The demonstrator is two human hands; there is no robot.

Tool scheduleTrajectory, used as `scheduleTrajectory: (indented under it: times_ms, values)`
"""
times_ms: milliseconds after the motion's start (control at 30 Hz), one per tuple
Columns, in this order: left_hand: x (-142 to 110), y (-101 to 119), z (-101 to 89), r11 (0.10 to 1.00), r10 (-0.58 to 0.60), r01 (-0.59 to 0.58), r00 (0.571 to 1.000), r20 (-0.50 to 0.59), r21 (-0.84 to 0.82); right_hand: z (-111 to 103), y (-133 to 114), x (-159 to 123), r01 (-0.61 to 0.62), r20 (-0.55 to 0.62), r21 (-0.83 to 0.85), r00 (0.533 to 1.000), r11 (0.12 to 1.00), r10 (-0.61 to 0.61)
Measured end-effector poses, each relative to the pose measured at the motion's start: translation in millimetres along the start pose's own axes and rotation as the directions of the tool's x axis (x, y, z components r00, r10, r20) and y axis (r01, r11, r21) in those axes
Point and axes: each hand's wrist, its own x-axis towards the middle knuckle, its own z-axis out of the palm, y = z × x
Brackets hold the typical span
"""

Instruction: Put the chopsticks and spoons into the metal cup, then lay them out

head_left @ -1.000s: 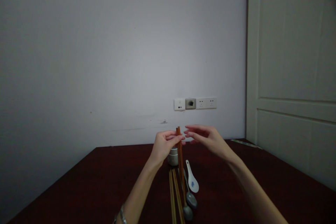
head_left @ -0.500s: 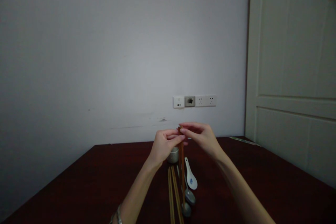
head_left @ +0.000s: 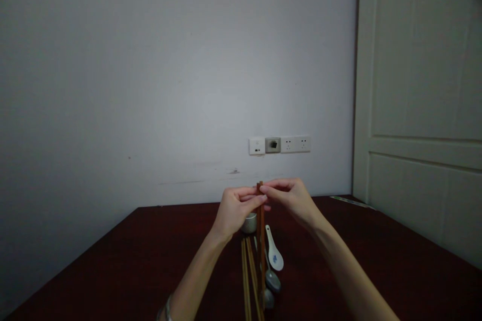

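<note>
A pair of reddish-brown chopsticks [head_left: 262,241] is held upright above the table, tops together. My left hand [head_left: 239,208] pinches them near the upper end between thumb and fingers. Just above that grip, the thumb and fingertips of my right hand [head_left: 286,195] close on the same chopsticks. Behind my left hand stands a pale cup [head_left: 249,223], partly hidden. Below, several lighter wooden chopsticks [head_left: 246,276] lie on the table. To their right are a metal spoon [head_left: 272,281], a second metal spoon [head_left: 268,299] partly behind the held chopsticks, and a white ceramic spoon [head_left: 275,257] with a blue mark.
The dark red table [head_left: 150,261] reaches back to a pale wall [head_left: 188,85] with wall sockets [head_left: 295,144]. A flat patterned strip [head_left: 352,202] lies near the far right edge. A white panelled door [head_left: 417,110] stands at the right.
My right hand, apart from the chopsticks a second ago, moved left and closed on their top ends. My left hand kept its grip, and the chopsticks now stand straighter.
</note>
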Motion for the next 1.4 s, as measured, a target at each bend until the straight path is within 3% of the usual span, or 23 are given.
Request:
scheduleTrajectory:
  times_ms: [467, 1167, 1400]
  values:
    - [-1.9, -1.7, -3.2, 1.000, 0.005, -0.005, 1.000, 0.030, 0.022, -3.2, -7.1, -1.9, 0.053, 0.060, -0.130, 0.997, 0.990, -0.046]
    - [-2.6, -2.2, -3.8, 0.999, 0.014, -0.015, 1.000, 0.021, 0.040, -2.4, -9.0, -1.7, 0.055, 0.082, -0.137, 0.996, 0.989, -0.044]
    - [-3.4, 0.8, -3.0, 1.000, 0.015, -0.016, 1.000, 0.011, 0.013, 3.5, -0.7, -0.1, 0.036, 0.038, 0.074, 0.999, 0.997, -0.038]
